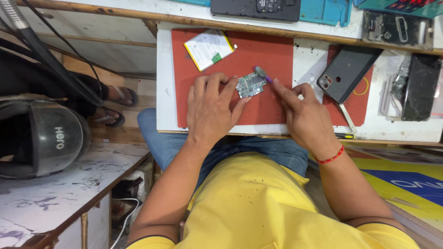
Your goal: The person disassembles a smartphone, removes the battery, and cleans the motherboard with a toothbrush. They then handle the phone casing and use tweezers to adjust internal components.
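On the red work mat (272, 55), directly under the fingertips of the left hand (213, 108), a small green circuit board (249, 85) is lying flat. The left hand is pressing down on the board's near-left edge with spread fingers, pinning it to the mat rather than lifting it. Just right of that hold, the right hand (302, 117) is pinching a slim tool with a purple handle and grey brush-like tip (262, 73); the tip is resting at the board's far-right corner. Whether the tip is actually touching the board cannot be told. A red thread band (330, 157) is sitting on the right wrist.

Beyond the left hand, a white phone battery (209, 48) is lying tilted on the mat, well apart from the board. To the right of the right hand, a dark phone back cover (347, 73) is lying face down, partly overlapping the mat's edge. Far left of both hands, a grey helmet (41, 140) is resting on a side bench.
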